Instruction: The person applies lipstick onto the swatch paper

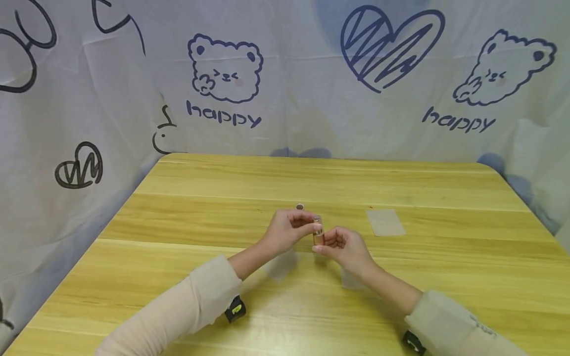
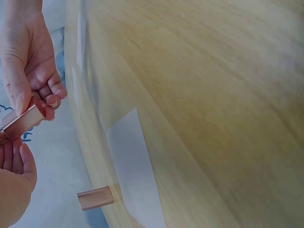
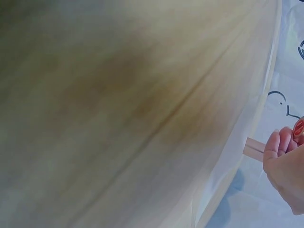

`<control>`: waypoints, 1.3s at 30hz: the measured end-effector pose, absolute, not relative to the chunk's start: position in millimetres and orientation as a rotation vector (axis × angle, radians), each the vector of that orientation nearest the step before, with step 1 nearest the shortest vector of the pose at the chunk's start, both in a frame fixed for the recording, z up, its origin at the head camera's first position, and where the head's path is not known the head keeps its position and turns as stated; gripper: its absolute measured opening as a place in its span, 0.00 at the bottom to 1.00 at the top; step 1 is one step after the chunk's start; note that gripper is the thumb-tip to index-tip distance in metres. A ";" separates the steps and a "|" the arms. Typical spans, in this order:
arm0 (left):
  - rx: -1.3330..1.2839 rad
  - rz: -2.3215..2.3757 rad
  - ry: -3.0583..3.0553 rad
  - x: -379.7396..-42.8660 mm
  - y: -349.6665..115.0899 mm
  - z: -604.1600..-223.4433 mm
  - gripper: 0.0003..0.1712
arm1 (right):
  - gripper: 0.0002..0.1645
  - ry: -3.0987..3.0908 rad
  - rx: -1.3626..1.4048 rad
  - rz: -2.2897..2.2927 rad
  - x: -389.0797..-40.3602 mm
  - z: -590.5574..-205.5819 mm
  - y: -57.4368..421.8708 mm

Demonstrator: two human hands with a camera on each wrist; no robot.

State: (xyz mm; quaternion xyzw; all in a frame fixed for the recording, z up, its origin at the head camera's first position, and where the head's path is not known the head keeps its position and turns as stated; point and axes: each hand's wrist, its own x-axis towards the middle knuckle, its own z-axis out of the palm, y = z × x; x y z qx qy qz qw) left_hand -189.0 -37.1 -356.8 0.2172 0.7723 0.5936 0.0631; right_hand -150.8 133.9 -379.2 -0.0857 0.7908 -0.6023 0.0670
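Note:
A rose-gold lipstick tube is held upright above the table, between both hands. My left hand pinches its upper part from the left with thumb and fingers. From the right, my right hand grips the lower part. In the left wrist view the tube shows a red lower end; the right wrist view catches only that red base beside my right hand. A separate hollow rose-gold cap stands on the table just beyond my left hand.
On the wooden table lie pale square sheets: one at the right, one below my left wrist, and one partly hidden under my right hand. A white cloth with drawings hangs behind the table.

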 end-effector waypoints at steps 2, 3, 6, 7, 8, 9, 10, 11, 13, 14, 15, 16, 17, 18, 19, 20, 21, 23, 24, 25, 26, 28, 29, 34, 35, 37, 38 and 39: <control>0.656 1.793 2.342 -188.7 -36.8 -356.4 0.12 | 0.15 2.386 -0.256 -1.815 -150.5 -379.3 133.8; 0.650 1.794 2.343 -188.6 -36.7 -356.2 0.12 | 0.15 2.388 -0.259 -1.812 -150.2 -379.3 133.8; 0.635 1.799 2.342 -188.6 -36.6 -356.0 0.12 | 0.16 2.390 -0.271 -1.808 -149.0 -379.0 133.3; 0.632 1.801 2.342 -188.5 -36.7 -355.9 0.12 | 0.16 2.395 -0.271 -1.808 -148.6 -378.8 132.8; 0.627 1.805 2.341 -188.5 -36.7 -355.9 0.12 | 0.17 2.402 -0.267 -1.807 -148.2 -378.7 132.2; 0.617 1.812 2.331 -188.6 -36.7 -355.7 0.12 | 0.17 2.405 -0.263 -1.810 -147.8 -378.4 131.4; 0.613 1.816 2.328 -188.4 -36.7 -355.5 0.12 | 0.18 2.409 -0.254 -1.814 -147.4 -378.2 130.6; 0.610 1.820 2.324 -188.4 -36.6 -355.3 0.12 | 0.18 2.412 -0.241 -1.817 -147.1 -377.9 129.8; 0.608 1.826 2.319 -188.5 -36.3 -355.1 0.12 | 0.18 2.425 -0.210 -1.820 -146.8 -377.5 128.3; 0.604 1.827 2.318 -188.7 -36.2 -355.1 0.12 | 0.19 2.429 -0.192 -1.824 -146.7 -377.4 127.6; 0.603 1.829 2.317 -188.9 -36.1 -355.1 0.12 | 0.18 2.429 -0.173 -1.829 -146.6 -377.1 126.9; 0.601 1.829 2.318 -189.0 -36.0 -355.1 0.12 | 0.18 2.433 -0.156 -1.832 -146.6 -376.8 126.3; 0.601 1.830 2.319 -189.3 -36.0 -355.1 0.12 | 0.18 2.434 -0.141 -1.835 -146.5 -376.5 125.8; 0.605 1.830 2.323 -189.4 -36.0 -355.2 0.12 | 0.18 2.437 -0.129 -1.839 -146.5 -376.3 125.4; 0.605 1.831 2.325 -189.4 -36.1 -355.2 0.12 | 0.18 2.440 -0.121 -1.843 -146.4 -375.8 125.2; 0.602 1.831 2.328 -189.5 -36.1 -355.1 0.12 | 0.18 2.442 -0.118 -1.847 -146.3 -375.4 125.0; 0.600 1.830 2.332 -189.5 -36.2 -355.0 0.12 | 0.18 2.447 -0.121 -1.844 -146.3 -374.9 125.1; 0.597 1.826 2.340 -189.7 -36.2 -355.1 0.12 | 0.18 2.454 -0.132 -1.838 -146.5 -374.3 125.6; 0.596 1.825 2.344 -189.9 -36.2 -355.2 0.11 | 0.17 2.457 -0.142 -1.835 -146.6 -374.1 126.1; 0.591 1.823 2.345 -190.1 -36.2 -355.2 0.11 | 0.17 2.459 -0.153 -1.828 -146.9 -373.8 126.7; 0.594 1.822 2.348 -190.4 -36.1 -355.3 0.11 | 0.17 2.458 -0.163 -1.822 -147.3 -373.6 127.4; 0.602 1.824 2.347 -190.8 -36.2 -355.5 0.11 | 0.17 2.452 -0.198 -1.804 -148.2 -373.3 129.1; 0.607 1.825 2.346 -191.0 -36.3 -355.5 0.11 | 0.17 2.452 -0.226 -1.790 -148.8 -373.4 130.1; 0.622 1.828 2.329 -190.8 -37.6 -354.8 0.11 | 0.16 2.441 -0.387 -1.694 -152.6 -373.2 136.2; 0.625 1.825 2.328 -190.8 -37.8 -354.6 0.11 | 0.16 2.432 -0.418 -1.678 -153.3 -372.9 137.5; 0.634 1.823 2.324 -190.8 -38.3 -354.2 0.11 | 0.17 2.412 -0.462 -1.656 -154.4 -372.3 139.3; 0.637 1.818 2.325 -190.9 -38.5 -354.0 0.11 | 0.18 2.401 -0.479 -1.648 -154.7 -371.9 140.0; 0.646 1.815 2.325 -191.0 -38.8 -353.9 0.11 | 0.18 2.391 -0.499 -1.641 -155.1 -371.5 140.6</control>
